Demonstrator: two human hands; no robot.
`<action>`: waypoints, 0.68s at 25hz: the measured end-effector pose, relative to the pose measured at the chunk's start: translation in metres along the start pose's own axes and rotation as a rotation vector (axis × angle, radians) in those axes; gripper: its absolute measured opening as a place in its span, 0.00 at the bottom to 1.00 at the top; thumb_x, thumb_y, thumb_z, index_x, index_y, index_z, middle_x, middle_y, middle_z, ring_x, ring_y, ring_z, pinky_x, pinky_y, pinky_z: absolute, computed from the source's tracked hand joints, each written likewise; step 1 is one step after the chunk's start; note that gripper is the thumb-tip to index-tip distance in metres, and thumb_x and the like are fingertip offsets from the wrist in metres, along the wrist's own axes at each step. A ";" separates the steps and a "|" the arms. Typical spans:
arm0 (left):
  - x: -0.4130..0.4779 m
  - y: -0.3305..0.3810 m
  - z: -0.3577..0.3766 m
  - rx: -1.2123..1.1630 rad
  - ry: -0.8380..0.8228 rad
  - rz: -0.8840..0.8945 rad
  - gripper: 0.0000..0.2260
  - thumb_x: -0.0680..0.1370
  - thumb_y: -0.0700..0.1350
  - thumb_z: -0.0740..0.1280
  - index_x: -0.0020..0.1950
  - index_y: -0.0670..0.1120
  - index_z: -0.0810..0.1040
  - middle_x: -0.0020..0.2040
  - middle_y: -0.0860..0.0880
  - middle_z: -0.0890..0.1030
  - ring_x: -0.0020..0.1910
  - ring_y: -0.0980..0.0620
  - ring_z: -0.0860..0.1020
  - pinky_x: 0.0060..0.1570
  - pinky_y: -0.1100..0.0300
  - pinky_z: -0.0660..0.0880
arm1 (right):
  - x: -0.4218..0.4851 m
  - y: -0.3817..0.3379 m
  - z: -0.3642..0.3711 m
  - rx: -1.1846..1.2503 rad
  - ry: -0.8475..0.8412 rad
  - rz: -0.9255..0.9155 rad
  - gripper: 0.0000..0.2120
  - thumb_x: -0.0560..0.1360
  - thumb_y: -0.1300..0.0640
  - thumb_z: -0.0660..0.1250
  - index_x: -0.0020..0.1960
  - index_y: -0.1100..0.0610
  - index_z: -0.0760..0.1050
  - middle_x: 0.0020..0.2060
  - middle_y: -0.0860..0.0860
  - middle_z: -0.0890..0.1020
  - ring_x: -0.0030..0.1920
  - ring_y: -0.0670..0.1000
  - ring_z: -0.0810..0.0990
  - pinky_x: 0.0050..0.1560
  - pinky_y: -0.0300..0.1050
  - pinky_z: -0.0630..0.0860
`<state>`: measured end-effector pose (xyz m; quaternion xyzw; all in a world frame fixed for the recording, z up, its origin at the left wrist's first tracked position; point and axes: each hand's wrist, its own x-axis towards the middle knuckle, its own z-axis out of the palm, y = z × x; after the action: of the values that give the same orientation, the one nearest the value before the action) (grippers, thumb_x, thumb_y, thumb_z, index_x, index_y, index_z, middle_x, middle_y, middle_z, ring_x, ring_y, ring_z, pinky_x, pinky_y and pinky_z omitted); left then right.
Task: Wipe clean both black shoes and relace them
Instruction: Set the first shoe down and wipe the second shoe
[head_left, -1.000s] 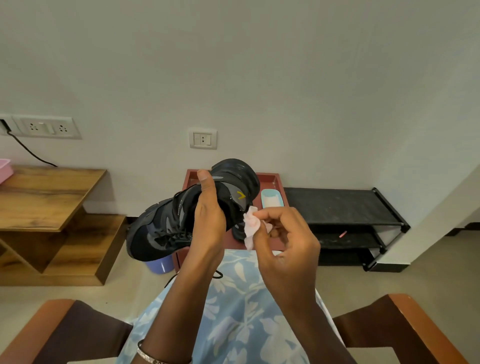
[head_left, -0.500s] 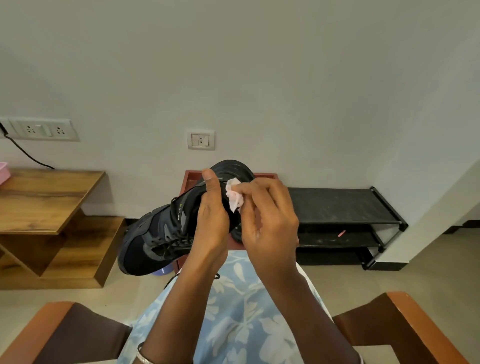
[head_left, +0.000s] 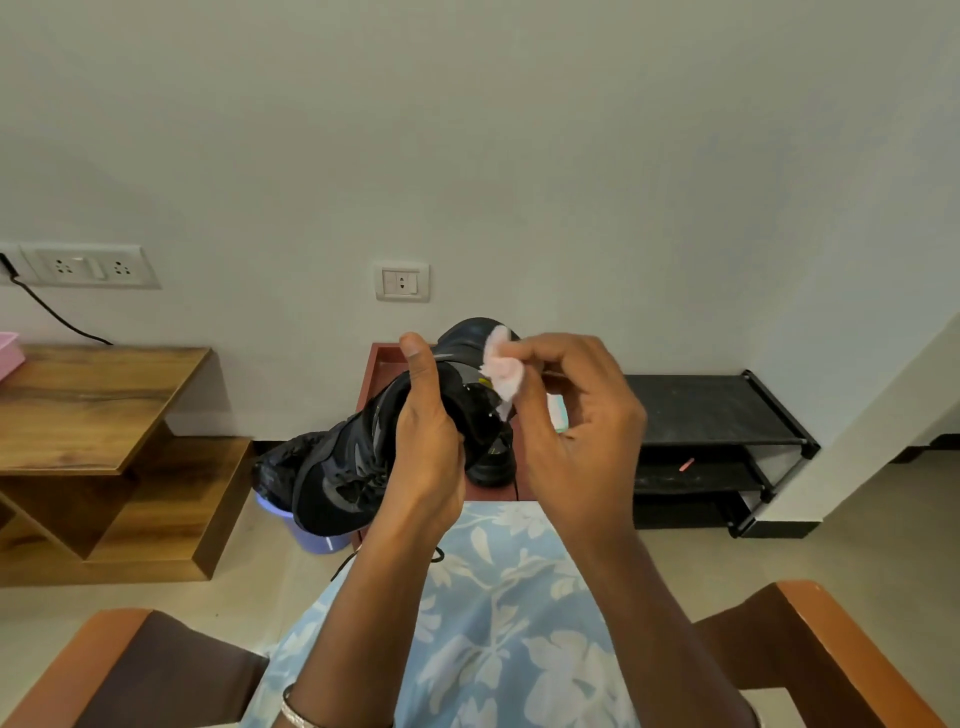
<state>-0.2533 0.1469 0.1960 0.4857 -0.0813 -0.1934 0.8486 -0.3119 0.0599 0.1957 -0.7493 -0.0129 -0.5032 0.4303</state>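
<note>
Left hand (head_left: 426, 441) gripping shoe (head_left: 337, 467) in front of red worktop (head_left: 384, 374), toe tilted down-left, right hand (head_left: 576, 426) fingers (head_left: 561, 353) pinching pink wipe (head_left: 501, 371) against the heel, second shoe (head_left: 491, 467) on the worktop, wipe higher on heel than a second ago

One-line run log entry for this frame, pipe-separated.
phase: wiping | left hand: grips black shoe | right hand: pinches pink wipe against shoe's heel end

Blue floral garment (head_left: 498, 623), perhaps silver bangle (head_left: 294, 715)
</note>
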 end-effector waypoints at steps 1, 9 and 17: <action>0.000 -0.001 0.000 -0.042 -0.013 0.004 0.32 0.76 0.67 0.52 0.58 0.43 0.81 0.56 0.41 0.84 0.59 0.45 0.82 0.67 0.46 0.72 | 0.001 -0.001 0.003 -0.054 -0.064 -0.019 0.04 0.79 0.63 0.69 0.53 0.61 0.82 0.47 0.49 0.83 0.49 0.48 0.81 0.49 0.40 0.79; 0.004 0.002 -0.011 -0.150 0.014 -0.110 0.40 0.71 0.72 0.56 0.66 0.40 0.75 0.61 0.36 0.80 0.62 0.41 0.80 0.66 0.44 0.72 | -0.038 0.020 0.004 -0.083 -0.108 -0.012 0.05 0.77 0.70 0.69 0.51 0.64 0.81 0.47 0.52 0.81 0.49 0.50 0.81 0.49 0.41 0.79; -0.006 0.012 -0.015 0.059 -0.309 -0.028 0.17 0.79 0.56 0.61 0.55 0.48 0.84 0.58 0.45 0.83 0.62 0.48 0.80 0.64 0.53 0.72 | 0.002 0.008 0.006 -0.184 -0.034 -0.081 0.05 0.78 0.66 0.68 0.49 0.61 0.82 0.44 0.50 0.82 0.47 0.51 0.80 0.47 0.40 0.76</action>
<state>-0.2510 0.1664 0.1987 0.4760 -0.2096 -0.2753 0.8086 -0.3033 0.0580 0.1912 -0.7929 -0.0041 -0.5066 0.3385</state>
